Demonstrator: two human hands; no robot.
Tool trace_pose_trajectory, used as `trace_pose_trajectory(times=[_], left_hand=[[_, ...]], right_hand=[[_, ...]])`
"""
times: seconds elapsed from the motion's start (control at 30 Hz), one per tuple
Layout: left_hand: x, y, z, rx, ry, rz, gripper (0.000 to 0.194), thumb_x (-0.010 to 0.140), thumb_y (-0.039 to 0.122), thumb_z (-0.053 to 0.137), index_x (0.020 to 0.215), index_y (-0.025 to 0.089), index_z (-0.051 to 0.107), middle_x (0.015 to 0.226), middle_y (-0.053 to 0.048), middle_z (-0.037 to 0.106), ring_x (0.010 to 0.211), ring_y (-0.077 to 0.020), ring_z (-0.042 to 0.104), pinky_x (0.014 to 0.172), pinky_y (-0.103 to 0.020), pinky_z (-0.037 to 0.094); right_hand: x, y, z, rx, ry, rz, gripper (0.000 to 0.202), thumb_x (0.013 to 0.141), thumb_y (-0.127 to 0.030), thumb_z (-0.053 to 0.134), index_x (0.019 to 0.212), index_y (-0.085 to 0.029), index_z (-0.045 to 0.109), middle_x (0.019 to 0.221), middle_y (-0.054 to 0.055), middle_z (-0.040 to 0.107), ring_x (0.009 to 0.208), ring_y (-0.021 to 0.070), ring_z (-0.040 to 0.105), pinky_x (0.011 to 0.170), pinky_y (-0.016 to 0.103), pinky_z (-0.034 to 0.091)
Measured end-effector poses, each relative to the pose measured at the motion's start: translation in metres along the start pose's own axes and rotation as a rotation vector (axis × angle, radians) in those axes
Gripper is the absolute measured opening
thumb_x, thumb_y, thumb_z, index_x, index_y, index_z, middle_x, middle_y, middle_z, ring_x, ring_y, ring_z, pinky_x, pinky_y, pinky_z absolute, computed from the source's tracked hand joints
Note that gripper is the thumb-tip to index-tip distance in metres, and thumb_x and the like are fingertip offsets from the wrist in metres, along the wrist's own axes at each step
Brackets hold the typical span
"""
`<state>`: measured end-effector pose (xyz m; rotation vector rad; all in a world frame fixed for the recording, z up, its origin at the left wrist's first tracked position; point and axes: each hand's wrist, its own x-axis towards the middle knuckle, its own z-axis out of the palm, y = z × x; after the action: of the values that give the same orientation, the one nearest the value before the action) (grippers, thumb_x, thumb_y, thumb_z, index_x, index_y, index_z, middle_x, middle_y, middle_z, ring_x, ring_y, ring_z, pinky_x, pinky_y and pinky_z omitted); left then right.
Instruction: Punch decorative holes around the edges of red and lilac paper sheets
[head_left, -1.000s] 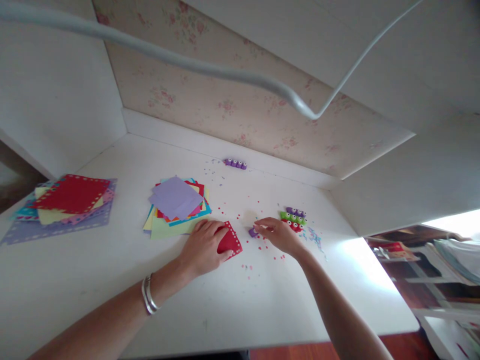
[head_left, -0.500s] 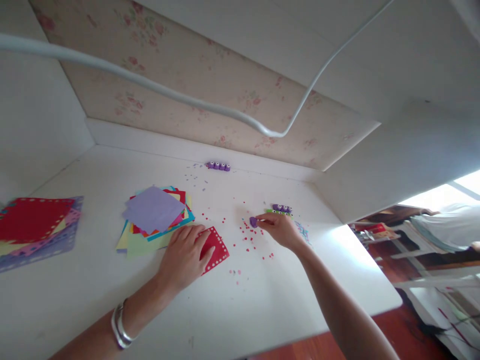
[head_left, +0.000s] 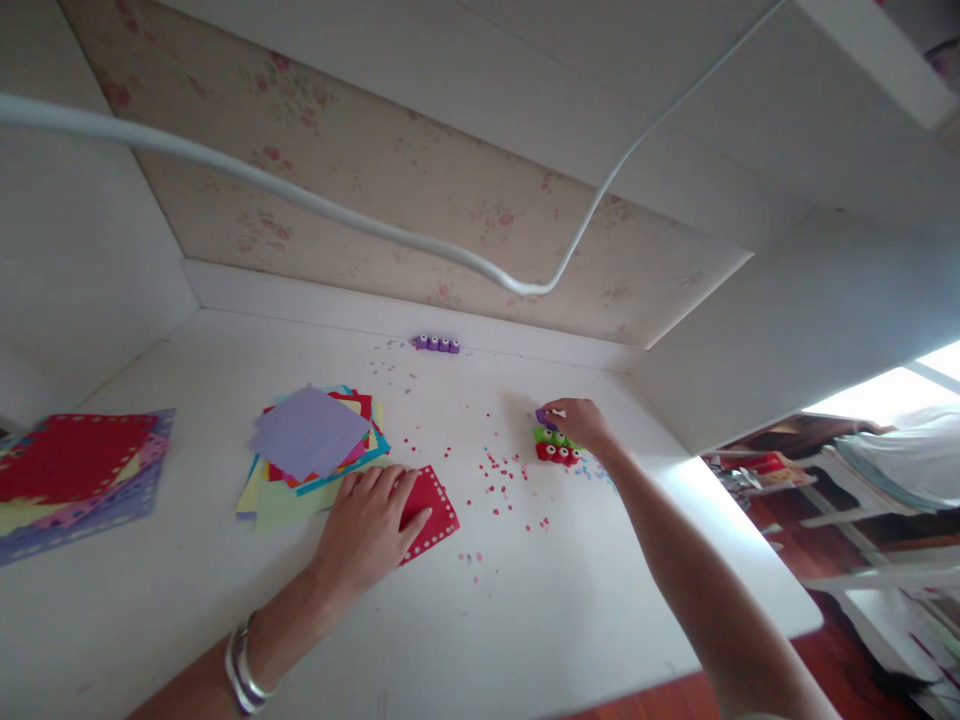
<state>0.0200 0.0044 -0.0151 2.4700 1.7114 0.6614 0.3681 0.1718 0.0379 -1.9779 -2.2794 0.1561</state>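
My left hand (head_left: 373,520) lies flat with fingers spread on a red paper square (head_left: 435,515) that has punched holes along its edges. My right hand (head_left: 577,422) has its fingers closed on a small purple punch (head_left: 548,419) at the right of the table. Just in front of that hand sit green punches (head_left: 553,437) and red punches (head_left: 558,454) in short rows. Red paper bits (head_left: 501,475) are scattered between my two hands.
A stack of coloured paper (head_left: 311,435) lies left of centre. Punched sheets (head_left: 75,460) are at the far left. Another row of purple punches (head_left: 438,344) stands near the back edge. A white cable (head_left: 420,243) crosses the upper view.
My right hand has moved right with the purple punch, from the red bits to the group of punches. The red punches now show. My left hand stays on the red paper.
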Motion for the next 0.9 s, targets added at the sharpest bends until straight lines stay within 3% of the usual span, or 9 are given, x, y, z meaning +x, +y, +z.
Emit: trace_pose_trajectory(times=[0.1,0.3,0.43,0.57,0.63,0.7,0.83,0.9], left_hand=[[0.001,0.001,-0.001,-0.037,0.004,-0.02,0.04,0.085,0.039,0.056,0.122,0.023,0.054,0.115,-0.01,0.062,0.109,-0.0299,0.052,0.094,-0.047,0.035],[0.002,0.002,-0.006,-0.124,-0.034,-0.033,0.039,0.084,0.028,0.06,0.122,0.024,0.052,0.112,-0.007,0.061,0.106,-0.0254,0.054,0.097,-0.046,0.037],[0.0,0.003,-0.008,-0.253,-0.04,0.012,0.036,0.09,0.01,0.043,0.123,0.022,0.051,0.111,-0.007,0.06,0.102,-0.0188,0.059,0.091,-0.038,0.047],[-0.003,-0.007,-0.026,-0.446,0.068,-0.063,0.03,0.09,0.013,0.046,0.117,0.022,0.054,0.111,-0.007,0.062,0.097,-0.0163,0.063,0.087,-0.034,0.052],[-0.006,-0.024,-0.044,-0.526,0.16,-0.17,0.024,0.089,0.021,0.05,0.112,0.021,0.057,0.108,-0.006,0.065,0.087,-0.0157,0.066,0.084,-0.034,0.054],[-0.012,-0.054,-0.066,-0.556,0.214,-0.317,0.023,0.087,0.029,0.054,0.107,0.02,0.059,0.106,-0.007,0.067,0.083,-0.0165,0.068,0.079,-0.034,0.056],[-0.038,-0.137,-0.106,-0.389,0.353,-0.654,0.036,0.081,0.043,0.059,0.107,0.017,0.06,0.099,-0.006,0.07,0.087,-0.0211,0.067,0.076,-0.034,0.055],[-0.056,-0.178,-0.12,-0.251,0.408,-0.687,0.044,0.086,0.048,0.05,0.114,0.014,0.056,0.107,-0.006,0.067,0.092,-0.0234,0.065,0.077,-0.039,0.054]], right_hand=[[0.001,0.0,0.003,-0.014,-0.033,-0.025,0.021,0.078,-0.023,0.058,0.085,-0.026,0.078,0.09,0.004,0.075,0.084,0.0231,0.069,0.078,0.032,0.05],[-0.014,-0.017,-0.003,0.015,0.043,-0.102,0.029,0.082,-0.024,0.052,0.1,-0.023,0.074,0.112,0.007,0.07,0.107,0.0268,0.062,0.093,0.04,0.045],[-0.052,-0.047,0.002,0.208,0.146,-0.203,0.028,0.086,-0.034,0.05,0.099,-0.026,0.073,0.106,0.005,0.072,0.099,0.025,0.066,0.09,0.039,0.048],[-0.103,-0.078,0.024,0.451,0.167,-0.194,0.028,0.085,-0.042,0.052,0.095,-0.027,0.073,0.104,0.006,0.072,0.1,0.0265,0.065,0.084,0.041,0.053],[-0.125,-0.089,0.041,0.57,0.152,-0.187,0.027,0.085,-0.042,0.055,0.094,-0.026,0.074,0.102,0.006,0.072,0.098,0.026,0.066,0.084,0.04,0.054],[-0.141,-0.098,0.058,0.655,0.131,-0.163,0.025,0.084,-0.041,0.056,0.092,-0.025,0.074,0.1,0.007,0.072,0.095,0.0252,0.067,0.085,0.039,0.054],[-0.152,-0.106,0.079,0.717,0.133,-0.09,0.026,0.085,-0.041,0.055,0.091,-0.024,0.073,0.102,0.009,0.071,0.095,0.0255,0.066,0.088,0.042,0.053],[-0.151,-0.106,0.083,0.722,0.127,-0.067,0.026,0.086,-0.042,0.054,0.091,-0.024,0.073,0.103,0.009,0.071,0.096,0.0261,0.066,0.089,0.043,0.052]])
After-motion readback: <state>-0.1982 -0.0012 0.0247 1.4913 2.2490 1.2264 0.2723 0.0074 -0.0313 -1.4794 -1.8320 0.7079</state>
